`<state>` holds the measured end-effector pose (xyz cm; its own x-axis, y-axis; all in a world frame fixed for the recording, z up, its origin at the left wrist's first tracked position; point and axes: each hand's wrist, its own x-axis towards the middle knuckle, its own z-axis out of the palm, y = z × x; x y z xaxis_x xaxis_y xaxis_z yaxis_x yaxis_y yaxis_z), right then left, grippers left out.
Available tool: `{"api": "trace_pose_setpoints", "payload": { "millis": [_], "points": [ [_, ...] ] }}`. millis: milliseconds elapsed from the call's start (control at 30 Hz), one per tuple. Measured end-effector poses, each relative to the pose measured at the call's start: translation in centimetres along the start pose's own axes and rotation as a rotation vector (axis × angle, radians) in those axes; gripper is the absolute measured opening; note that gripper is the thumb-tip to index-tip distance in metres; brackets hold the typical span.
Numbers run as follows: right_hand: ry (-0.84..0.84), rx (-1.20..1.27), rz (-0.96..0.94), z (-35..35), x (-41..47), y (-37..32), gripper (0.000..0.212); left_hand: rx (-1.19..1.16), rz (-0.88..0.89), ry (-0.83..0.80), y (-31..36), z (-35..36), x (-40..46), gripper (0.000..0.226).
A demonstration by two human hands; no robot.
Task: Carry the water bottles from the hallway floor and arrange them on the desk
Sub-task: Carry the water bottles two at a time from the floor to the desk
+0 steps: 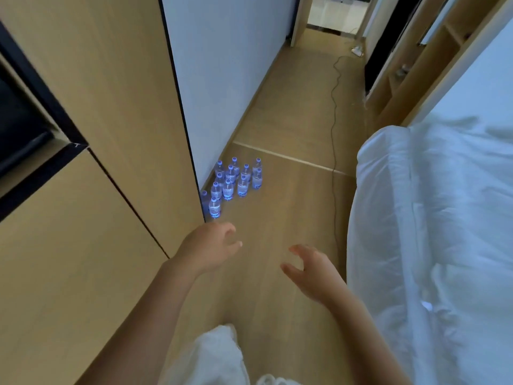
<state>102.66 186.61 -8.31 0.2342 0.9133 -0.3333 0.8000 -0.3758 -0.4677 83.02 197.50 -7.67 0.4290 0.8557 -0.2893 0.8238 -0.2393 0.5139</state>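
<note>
Bottles [232, 184] stand clustered on the floor [280, 190] at centre frame; left hand [209, 245] and right hand [311, 269] reach below them, fingers apart, holding nothing.

dim, cool indoor light, with the brightest patch in the pale open doorway [327, 9] at the top centre. the white rumpled bedding [444, 218] at right takes a bluish cast. the cluster of clear plastic water bottles [233, 182] glows violet-blue. straight wall edges bow towards the frame's corners, and the whole picture is soft and slightly smeared.
</note>
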Motion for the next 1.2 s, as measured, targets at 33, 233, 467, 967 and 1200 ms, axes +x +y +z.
{"api": "trace_pose_setpoints", "payload": {
  "millis": [33, 233, 467, 967, 1200],
  "points": [
    [0.007, 0.004, 0.012, -0.8, 1.9, -0.3, 0.053, 0.014, 0.009, -0.012, 0.2, -0.8, 2.2, 0.037],
    [0.017, 0.048, 0.049, -4.2, 11.8, -0.6, 0.053, 0.067, 0.050, -0.104, 1.2, -2.8, 13.0, 0.038],
    [-0.043, 0.071, 0.068, -8.0, 24.7, 2.1, 0.052, 0.096, -0.004, -0.140, 2.2, -3.3, 26.5, 0.024],
    [-0.189, 0.167, 0.129, -19.5, 56.1, 8.9, 0.043, 0.033, -0.304, -0.194, 6.6, -0.5, 54.7, 0.024],
    [-0.310, 0.164, 0.160, -16.1, 64.9, 9.3, 0.037, -0.150, -0.520, -0.328, 1.2, 2.8, 62.0, 0.037]
  ]
}}
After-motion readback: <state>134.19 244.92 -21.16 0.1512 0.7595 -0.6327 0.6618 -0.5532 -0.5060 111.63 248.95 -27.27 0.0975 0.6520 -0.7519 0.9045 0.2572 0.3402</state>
